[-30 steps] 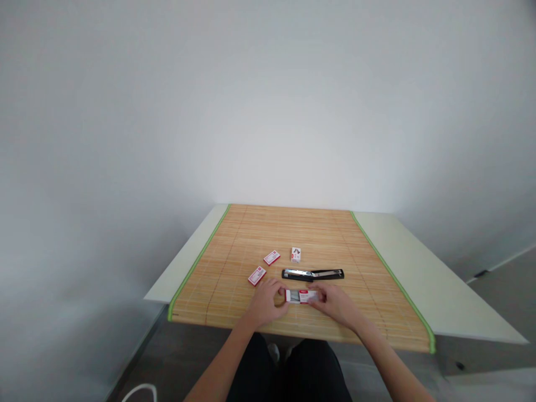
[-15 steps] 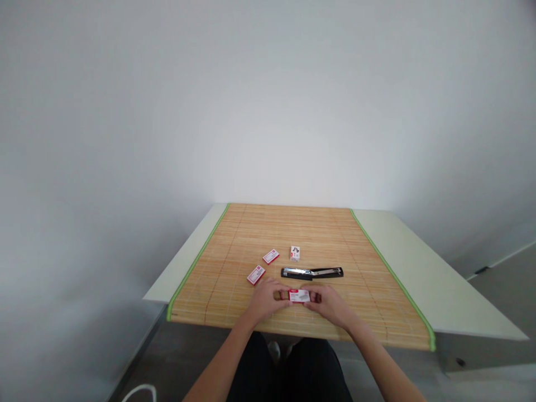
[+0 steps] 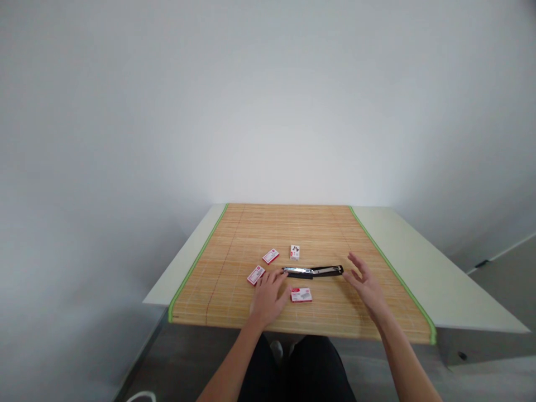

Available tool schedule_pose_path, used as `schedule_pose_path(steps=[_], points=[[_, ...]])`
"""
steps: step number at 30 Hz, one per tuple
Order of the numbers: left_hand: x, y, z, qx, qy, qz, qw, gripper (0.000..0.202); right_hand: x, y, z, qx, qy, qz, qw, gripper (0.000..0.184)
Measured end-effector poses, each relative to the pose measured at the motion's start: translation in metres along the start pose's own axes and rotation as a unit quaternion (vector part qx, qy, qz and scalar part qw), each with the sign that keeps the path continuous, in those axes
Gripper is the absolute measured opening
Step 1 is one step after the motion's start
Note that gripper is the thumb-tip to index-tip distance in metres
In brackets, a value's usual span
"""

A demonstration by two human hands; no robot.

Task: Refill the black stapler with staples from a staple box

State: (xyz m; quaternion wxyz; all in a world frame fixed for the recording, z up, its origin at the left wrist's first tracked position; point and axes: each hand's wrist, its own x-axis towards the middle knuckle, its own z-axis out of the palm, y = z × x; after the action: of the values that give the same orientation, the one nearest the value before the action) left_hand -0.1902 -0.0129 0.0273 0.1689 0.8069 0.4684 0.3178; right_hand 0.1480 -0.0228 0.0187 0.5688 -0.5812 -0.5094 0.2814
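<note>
A small red-and-white staple box (image 3: 301,295) lies on the bamboo mat (image 3: 368,312) near its front edge, with no hand on it. My left hand (image 3: 270,293) rests flat just left of the box, fingers spread, its fingertips close to the left end of a black, opened-out stapler (image 3: 313,271). To the right of that stapler my right hand (image 3: 366,282) hovers open, fingers apart, holding nothing.
Two more red-and-white boxes (image 3: 255,274) (image 3: 271,256) lie left of the stapler, and a small white box (image 3: 295,252) stands behind it. The mat has green side edges and covers a pale table (image 3: 439,279) set against a white wall.
Both hands let go of the staple box, which now lies on the mat. My right hand moved right and up; my left hand shifted toward the stapler's left end.
</note>
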Motion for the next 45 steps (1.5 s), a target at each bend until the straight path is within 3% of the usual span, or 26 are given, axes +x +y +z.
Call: schedule_pose_path(steps=[4, 9, 12, 16, 19, 22, 25, 30, 34, 39, 42, 45], points=[[0.000, 0.003, 0.004, 0.060, -0.003, -0.004, 0.998, 0.039, 0.007, 0.006, 0.017, 0.131, -0.088, 0.058, 0.986, 0.067], [-0.002, 0.003, 0.004, 0.101, -0.010, -0.008, 0.995, 0.041, 0.020, -0.008, 0.043, 0.166, -0.073, 0.041, 0.983, 0.052], [-0.001, 0.004, 0.004, 0.107, -0.009, -0.005, 0.994, 0.042, 0.031, -0.028, 0.065, 0.111, -0.108, -0.005, 0.988, 0.047], [-0.001, 0.004, 0.004, 0.109, -0.010, -0.003, 0.994, 0.043, 0.033, -0.049, 0.109, -0.062, -0.183, -0.105, 0.976, 0.037], [-0.001, 0.003, 0.004, 0.110, -0.012, -0.001, 0.994, 0.044, 0.024, -0.048, 0.141, -0.160, -0.213, -0.152, 0.952, 0.032], [-0.001, 0.002, 0.004, 0.111, -0.013, 0.003, 0.994, 0.042, 0.017, -0.040, 0.156, -0.176, -0.222, -0.153, 0.947, 0.032], [-0.001, 0.001, 0.004, 0.109, -0.005, 0.005, 0.994, 0.042, 0.015, -0.035, 0.151, -0.180, -0.229, -0.153, 0.944, 0.036], [-0.004, 0.002, 0.005, 0.079, 0.005, 0.015, 0.997, 0.048, 0.007, -0.029, 0.117, -0.165, -0.241, -0.151, 0.944, 0.042], [-0.006, -0.004, 0.006, 0.037, 0.023, 0.009, 0.999, 0.042, -0.011, -0.014, 0.091, -0.158, -0.175, -0.114, 0.965, 0.040], [0.009, -0.040, -0.012, 0.094, 0.043, 0.002, 0.995, 0.038, -0.024, -0.003, 0.078, -0.160, -0.102, -0.067, 0.979, 0.040], [0.025, -0.066, -0.024, 0.138, 0.038, -0.021, 0.989, 0.060, -0.023, -0.005, 0.079, -0.150, -0.079, -0.047, 0.984, 0.041], [0.041, -0.075, -0.022, 0.145, -0.014, 0.027, 0.989, 0.078, -0.021, -0.008, 0.080, -0.143, -0.073, -0.035, 0.986, 0.041]])
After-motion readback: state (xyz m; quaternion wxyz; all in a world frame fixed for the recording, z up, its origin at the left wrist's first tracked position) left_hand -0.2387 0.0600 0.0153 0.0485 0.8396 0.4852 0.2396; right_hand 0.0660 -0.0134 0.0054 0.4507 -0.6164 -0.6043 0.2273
